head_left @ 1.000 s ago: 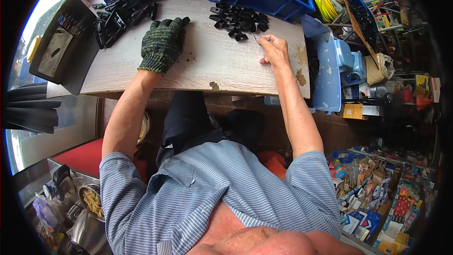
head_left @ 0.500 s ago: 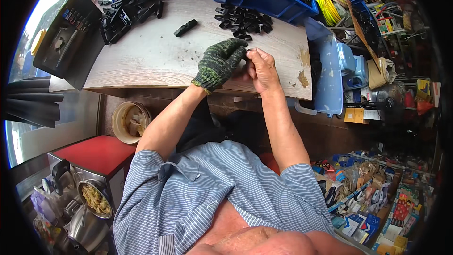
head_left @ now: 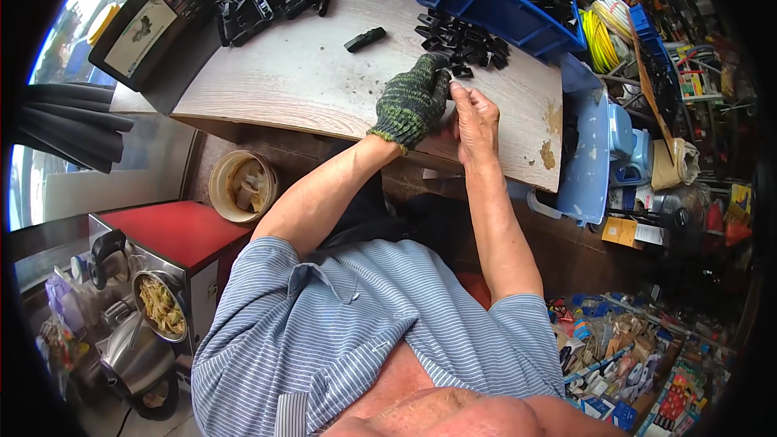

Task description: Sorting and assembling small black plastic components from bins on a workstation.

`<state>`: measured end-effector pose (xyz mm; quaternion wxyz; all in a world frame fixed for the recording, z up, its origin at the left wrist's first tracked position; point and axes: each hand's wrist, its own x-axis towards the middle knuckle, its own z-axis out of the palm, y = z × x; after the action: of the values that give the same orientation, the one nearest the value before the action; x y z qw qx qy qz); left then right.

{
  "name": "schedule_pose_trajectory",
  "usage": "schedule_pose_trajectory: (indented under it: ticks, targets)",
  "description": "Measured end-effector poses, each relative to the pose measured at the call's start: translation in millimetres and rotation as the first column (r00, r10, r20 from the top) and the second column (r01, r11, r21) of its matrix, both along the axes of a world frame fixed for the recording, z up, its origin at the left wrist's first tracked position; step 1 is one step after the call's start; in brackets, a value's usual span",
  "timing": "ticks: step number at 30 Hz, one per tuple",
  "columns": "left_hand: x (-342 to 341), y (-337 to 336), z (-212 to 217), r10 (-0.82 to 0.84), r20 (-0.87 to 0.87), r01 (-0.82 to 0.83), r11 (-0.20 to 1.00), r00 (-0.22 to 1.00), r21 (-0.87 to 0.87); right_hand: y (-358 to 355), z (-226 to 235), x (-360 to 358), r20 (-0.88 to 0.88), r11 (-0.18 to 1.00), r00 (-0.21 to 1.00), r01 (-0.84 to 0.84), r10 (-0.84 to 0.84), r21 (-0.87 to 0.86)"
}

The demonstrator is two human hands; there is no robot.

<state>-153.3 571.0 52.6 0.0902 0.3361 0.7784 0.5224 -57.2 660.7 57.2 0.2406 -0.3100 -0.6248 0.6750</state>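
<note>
My left hand [head_left: 411, 101], in a green-and-black knitted glove, is closed over the table near its front edge. Close against it on the right is my bare right hand [head_left: 477, 120], thumb and fingertips pinched together. Whatever is between them is small and mostly hidden by the fingers. Just beyond the hands lies a pile of small black plastic pieces [head_left: 465, 42]. A single longer black plastic part [head_left: 365, 40] rests apart from it, farther left. At the far left is a heap of similar longer black parts [head_left: 263, 4].
Blue bins [head_left: 502, 2] line the table's far side; the right one holds black pieces. A tablet-like screen [head_left: 150, 32] stands at left. A pale blue tub [head_left: 584, 154] sits by the right edge. Below the table is a bucket [head_left: 243, 186], near a red-topped cabinet [head_left: 174, 231].
The whole view has shifted, so the table and hands appear farther right. The hands stay together, with the left glove turned slightly and its fingers more bunched. The screen's picture is brighter.
</note>
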Motion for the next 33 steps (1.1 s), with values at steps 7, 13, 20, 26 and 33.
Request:
schedule_pose_trajectory:
  ticks: [7,13,20,26,33]
  targets:
    - [-18,3,-8,-0.078,0.089,0.072,0.995,0.993,0.074,0,-7,-7,-0.025,0.993,0.999,-0.029,0.033,0.116]
    - [-22,-14,-13,-0.281,-0.344,0.261,0.96,0.896,-0.105,3,-19,-9,-0.031,0.942,1.0,0.006,0.005,0.335]
    - [-92,-55,12,0.226,-0.645,-0.438,0.879,0.73,-0.187,-20,7,-9,-0.004,0.991,0.994,0.111,-0.112,-0.069]
    - [-91,-54,-4,-0.095,-0.589,-0.155,0.921,0.803,-0.359,-22,12,-10,-0.069,0.973,0.979,0.18,-0.191,-0.144]
    - [-22,-48,8,-0.369,-0.156,0.384,0.92,0.916,0.078,-16,2,-9,-0.153,0.955,0.944,0.279,-0.292,-0.1]
